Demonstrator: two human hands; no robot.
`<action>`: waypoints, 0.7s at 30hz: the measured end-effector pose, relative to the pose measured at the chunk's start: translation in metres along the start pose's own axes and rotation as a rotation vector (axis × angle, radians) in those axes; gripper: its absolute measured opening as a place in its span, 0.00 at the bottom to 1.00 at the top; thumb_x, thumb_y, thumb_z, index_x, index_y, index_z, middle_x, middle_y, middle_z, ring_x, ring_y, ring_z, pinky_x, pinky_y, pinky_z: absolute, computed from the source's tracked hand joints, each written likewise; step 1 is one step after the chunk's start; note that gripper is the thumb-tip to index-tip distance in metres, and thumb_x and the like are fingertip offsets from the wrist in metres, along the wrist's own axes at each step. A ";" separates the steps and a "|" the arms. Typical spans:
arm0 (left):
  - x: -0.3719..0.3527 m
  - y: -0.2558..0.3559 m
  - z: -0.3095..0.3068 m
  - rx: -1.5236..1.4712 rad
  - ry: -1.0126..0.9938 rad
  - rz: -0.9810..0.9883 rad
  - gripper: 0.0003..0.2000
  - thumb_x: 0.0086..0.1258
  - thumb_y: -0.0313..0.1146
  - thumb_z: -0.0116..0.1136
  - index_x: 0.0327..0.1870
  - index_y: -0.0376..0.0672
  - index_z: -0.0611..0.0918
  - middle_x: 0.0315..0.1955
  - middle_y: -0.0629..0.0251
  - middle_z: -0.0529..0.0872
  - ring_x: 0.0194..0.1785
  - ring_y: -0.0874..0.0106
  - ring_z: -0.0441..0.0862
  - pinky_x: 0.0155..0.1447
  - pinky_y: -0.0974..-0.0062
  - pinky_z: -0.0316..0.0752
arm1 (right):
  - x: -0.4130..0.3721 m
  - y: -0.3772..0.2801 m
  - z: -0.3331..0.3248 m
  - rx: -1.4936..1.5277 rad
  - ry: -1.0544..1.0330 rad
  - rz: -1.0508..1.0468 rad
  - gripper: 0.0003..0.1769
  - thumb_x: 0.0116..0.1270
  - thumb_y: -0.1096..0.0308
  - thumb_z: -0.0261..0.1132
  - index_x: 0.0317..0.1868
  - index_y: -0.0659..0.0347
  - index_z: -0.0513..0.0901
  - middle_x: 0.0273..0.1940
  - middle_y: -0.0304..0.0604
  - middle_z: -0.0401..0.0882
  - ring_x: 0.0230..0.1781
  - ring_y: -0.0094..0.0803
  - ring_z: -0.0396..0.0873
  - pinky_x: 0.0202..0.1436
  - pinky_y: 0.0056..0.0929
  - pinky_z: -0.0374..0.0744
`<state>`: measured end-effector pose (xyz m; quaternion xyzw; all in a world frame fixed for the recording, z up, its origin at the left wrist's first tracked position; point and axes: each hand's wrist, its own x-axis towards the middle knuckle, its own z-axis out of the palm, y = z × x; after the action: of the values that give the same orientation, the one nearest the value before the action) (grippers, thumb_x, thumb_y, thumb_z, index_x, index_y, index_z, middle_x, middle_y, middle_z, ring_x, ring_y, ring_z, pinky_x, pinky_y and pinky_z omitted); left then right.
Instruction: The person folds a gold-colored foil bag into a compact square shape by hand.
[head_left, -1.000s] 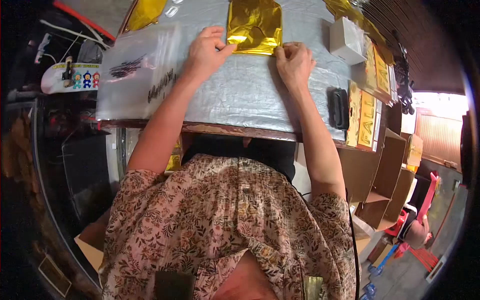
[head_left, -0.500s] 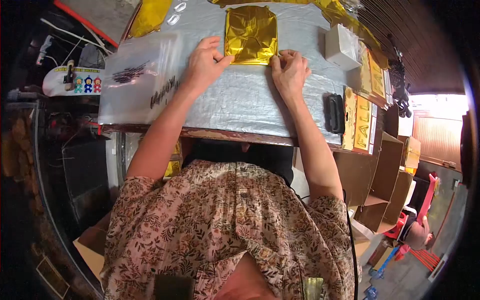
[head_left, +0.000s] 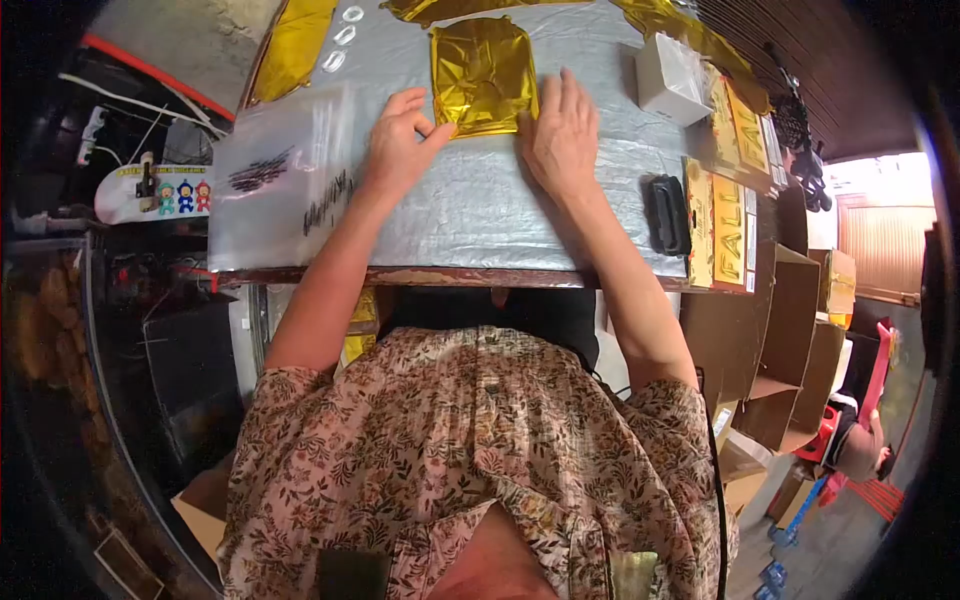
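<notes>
Shiny gold foil rectangle (head_left: 484,75) flat on silver-covered desk (head_left: 470,225), between hands. Left hand (head_left: 400,145): fingers parted, thumb at near-left corner. Right hand (head_left: 562,135): fingers extended, at right edge. Translucent black-marked plastic sheeting (head_left: 265,215) lies left; white box (head_left: 665,85) and black oblong object (head_left: 668,215), right.

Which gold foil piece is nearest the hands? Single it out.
The rectangular gold foil piece, with the left hand and right hand at its near corners. The other gold foil pieces lie farther out, towards the edges of the table.
</notes>
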<state>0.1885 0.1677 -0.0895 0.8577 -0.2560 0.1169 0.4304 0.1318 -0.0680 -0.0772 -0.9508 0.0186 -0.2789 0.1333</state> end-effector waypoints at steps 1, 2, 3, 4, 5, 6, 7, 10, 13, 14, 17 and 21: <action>-0.001 0.001 -0.001 0.006 0.001 -0.007 0.14 0.64 0.33 0.78 0.26 0.36 0.83 0.67 0.46 0.81 0.67 0.52 0.83 0.67 0.61 0.79 | 0.002 -0.003 0.004 -0.075 0.053 -0.125 0.36 0.76 0.54 0.65 0.75 0.68 0.68 0.77 0.61 0.67 0.76 0.58 0.67 0.80 0.61 0.62; -0.002 0.001 -0.001 -0.008 0.004 -0.014 0.14 0.64 0.33 0.78 0.26 0.36 0.83 0.67 0.46 0.81 0.67 0.52 0.83 0.67 0.61 0.79 | 0.004 -0.008 0.010 -0.068 0.049 -0.128 0.36 0.76 0.54 0.65 0.75 0.68 0.68 0.77 0.61 0.67 0.76 0.58 0.67 0.80 0.61 0.62; -0.001 0.002 -0.001 -0.024 0.009 -0.018 0.14 0.64 0.33 0.78 0.26 0.35 0.83 0.66 0.46 0.82 0.66 0.52 0.83 0.67 0.61 0.79 | 0.010 -0.012 0.016 -0.014 -0.003 -0.158 0.38 0.79 0.50 0.61 0.78 0.68 0.65 0.80 0.61 0.63 0.80 0.57 0.62 0.83 0.61 0.58; 0.000 0.002 -0.001 -0.022 0.014 -0.022 0.14 0.64 0.33 0.78 0.26 0.35 0.83 0.66 0.46 0.82 0.66 0.52 0.83 0.67 0.61 0.79 | 0.015 -0.014 0.023 0.040 -0.055 -0.189 0.40 0.82 0.46 0.56 0.81 0.68 0.63 0.82 0.61 0.59 0.84 0.56 0.57 0.86 0.60 0.53; -0.001 0.001 -0.001 -0.010 0.014 -0.002 0.15 0.64 0.33 0.78 0.25 0.35 0.83 0.66 0.45 0.82 0.67 0.52 0.83 0.67 0.60 0.79 | 0.020 -0.015 0.028 0.043 -0.059 -0.196 0.40 0.82 0.46 0.56 0.81 0.68 0.63 0.82 0.61 0.59 0.84 0.56 0.57 0.86 0.60 0.53; 0.000 0.000 -0.001 0.003 0.016 0.019 0.15 0.64 0.34 0.78 0.25 0.35 0.83 0.66 0.45 0.82 0.67 0.52 0.83 0.67 0.60 0.79 | 0.026 -0.016 0.034 0.035 -0.077 -0.183 0.41 0.83 0.44 0.53 0.82 0.68 0.61 0.83 0.60 0.58 0.85 0.56 0.55 0.86 0.60 0.53; -0.001 0.001 -0.001 0.007 0.024 0.009 0.15 0.64 0.34 0.78 0.25 0.35 0.83 0.66 0.45 0.82 0.67 0.52 0.83 0.67 0.60 0.79 | 0.029 -0.017 0.042 0.028 -0.100 -0.170 0.42 0.84 0.43 0.51 0.82 0.68 0.60 0.84 0.60 0.57 0.86 0.55 0.54 0.86 0.61 0.52; -0.002 0.002 -0.002 0.000 0.041 0.017 0.16 0.65 0.35 0.78 0.24 0.36 0.82 0.65 0.45 0.82 0.67 0.51 0.82 0.68 0.60 0.78 | 0.030 -0.012 0.054 -0.018 -0.142 -0.129 0.44 0.84 0.39 0.48 0.82 0.69 0.60 0.84 0.59 0.57 0.86 0.55 0.53 0.86 0.60 0.51; -0.001 0.003 -0.005 0.011 0.041 -0.004 0.17 0.65 0.36 0.77 0.23 0.36 0.82 0.66 0.45 0.82 0.68 0.51 0.81 0.69 0.60 0.78 | 0.029 -0.011 0.057 -0.059 -0.166 -0.140 0.45 0.84 0.38 0.47 0.82 0.69 0.61 0.83 0.59 0.58 0.85 0.55 0.54 0.86 0.60 0.52; -0.001 0.002 -0.006 0.021 0.010 -0.004 0.15 0.65 0.36 0.77 0.27 0.36 0.83 0.67 0.46 0.81 0.68 0.51 0.81 0.69 0.60 0.78 | 0.031 -0.011 0.056 -0.059 -0.167 -0.139 0.44 0.84 0.38 0.47 0.82 0.69 0.61 0.83 0.59 0.59 0.85 0.55 0.55 0.85 0.60 0.52; 0.001 0.004 -0.008 0.075 -0.001 -0.009 0.13 0.66 0.36 0.76 0.41 0.38 0.85 0.71 0.47 0.78 0.70 0.50 0.80 0.69 0.61 0.78 | 0.030 -0.012 0.052 -0.059 -0.185 -0.143 0.44 0.84 0.38 0.48 0.81 0.69 0.62 0.82 0.60 0.61 0.84 0.55 0.57 0.84 0.60 0.54; 0.011 -0.003 -0.011 0.011 -0.023 0.074 0.21 0.73 0.41 0.67 0.64 0.44 0.83 0.75 0.57 0.76 0.75 0.52 0.74 0.74 0.50 0.70 | 0.028 -0.011 0.054 -0.076 -0.181 -0.149 0.43 0.84 0.39 0.48 0.81 0.69 0.62 0.82 0.60 0.62 0.84 0.55 0.57 0.84 0.60 0.55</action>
<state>0.1999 0.1743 -0.0802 0.8513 -0.2918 0.1239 0.4181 0.1836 -0.0469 -0.1032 -0.9752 -0.0536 -0.2004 0.0774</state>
